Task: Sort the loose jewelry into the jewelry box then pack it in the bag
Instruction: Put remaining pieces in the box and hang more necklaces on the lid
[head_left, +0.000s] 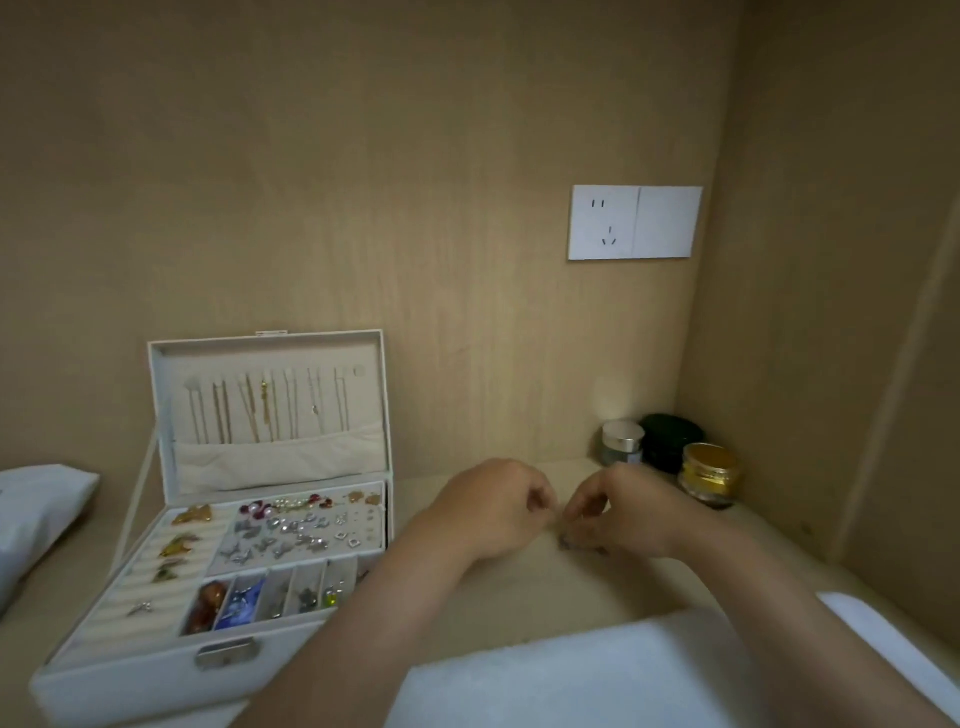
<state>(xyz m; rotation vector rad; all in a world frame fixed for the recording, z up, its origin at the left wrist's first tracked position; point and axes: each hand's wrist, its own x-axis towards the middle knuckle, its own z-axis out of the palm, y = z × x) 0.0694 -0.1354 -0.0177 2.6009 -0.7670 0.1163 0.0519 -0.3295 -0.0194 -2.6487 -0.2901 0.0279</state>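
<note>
1. Jewelry box (130, 680): stands open at the left of the counter (545, 587), lid upright toward the back wall, thin chains (265, 405) hanging inside the lid above a fabric pocket.
2. Tray of the box: carries ring rolls with a few pieces at left, a pad crowded with earrings (296, 530) at the back right, and a front row of narrow compartments, one with an amber piece, the next with a blue one.
3. Left hand (498, 506): hangs just right of the box, above the counter; fingers curled, thumb and forefinger tips pressed together, pointing at the other hand.
4. Right hand (631, 512): mirrors it, fingers curled, tips nearly touching those of the left.
5. Small piece (559, 519): pinched between the tips of both hands; too blurred to name.
6. Dark loose piece (579, 544): lies on the counter directly under the right hand.
7. Three jars (709, 475): grouped in the back right corner, lids silver, black and gold.
8. Wall socket (635, 222): fixed to the back wall, above the jars.
</note>
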